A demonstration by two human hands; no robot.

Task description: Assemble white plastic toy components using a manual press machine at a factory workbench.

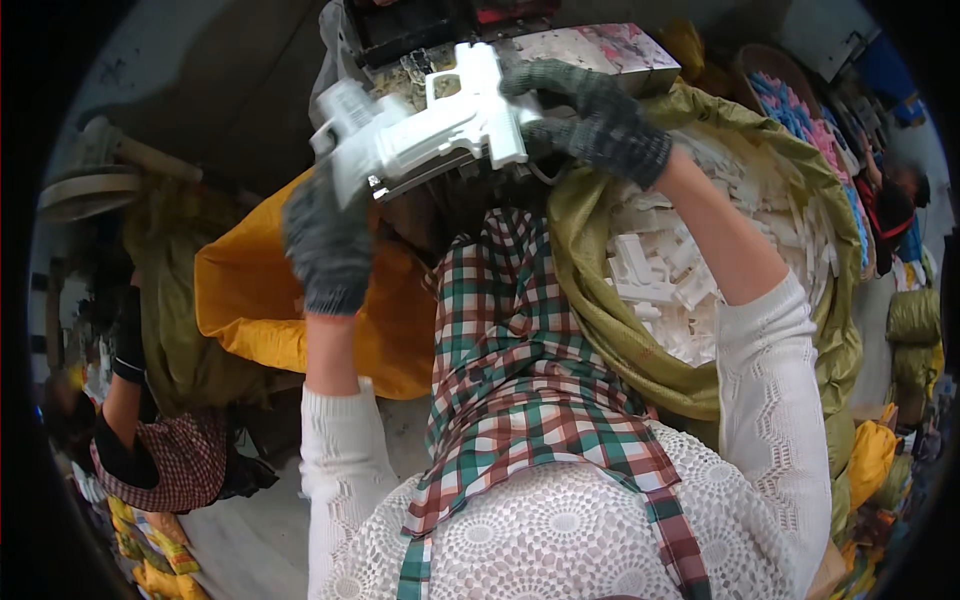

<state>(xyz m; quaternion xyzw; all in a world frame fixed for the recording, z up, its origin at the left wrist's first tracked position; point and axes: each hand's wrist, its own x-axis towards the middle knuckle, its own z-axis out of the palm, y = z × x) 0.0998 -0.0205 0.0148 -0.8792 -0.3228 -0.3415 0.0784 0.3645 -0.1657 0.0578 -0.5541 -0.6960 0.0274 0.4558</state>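
head view: white gun (447,130) lies crosswise, left hand (328,245) curled round its left end, right hand (605,122) pinching its right.

Left grip (328,240), right grip (605,120) — both on white pistol shapes (432,138).

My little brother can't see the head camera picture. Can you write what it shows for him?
Two hands in dark grey gloves, left and right, hold up white gun-shaped pieces beyond a checked apron. On the right, a green sack holds many white pieces; on the left is an orange sack.
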